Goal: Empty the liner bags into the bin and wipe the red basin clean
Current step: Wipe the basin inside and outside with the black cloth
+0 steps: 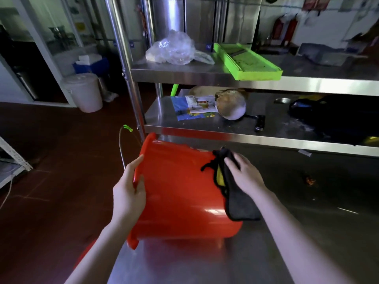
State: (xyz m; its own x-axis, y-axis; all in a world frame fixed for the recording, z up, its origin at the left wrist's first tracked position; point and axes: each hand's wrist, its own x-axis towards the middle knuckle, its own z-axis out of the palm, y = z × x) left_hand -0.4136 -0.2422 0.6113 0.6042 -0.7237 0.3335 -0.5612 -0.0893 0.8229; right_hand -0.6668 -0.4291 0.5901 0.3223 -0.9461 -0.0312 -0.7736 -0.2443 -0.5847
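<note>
Steadying the red plastic basin (176, 191), tipped sideways at the edge of the steel table (205, 263), my left hand (128, 189) grips its rim while my right hand (244, 173) presses the dark cloth (235, 201) flat-fingered against its wall; firm, overlapping strokes advised.

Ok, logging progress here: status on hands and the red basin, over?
Left hand grips rim of red plastic basin, tipped on its side on steel table. Right hand presses dark grey cloth on its outer wall. Nothing in the way.

Head-worn wide-angle view, facing forward and down, close over steel table (307, 238), shelves (205, 73) beyond
</note>
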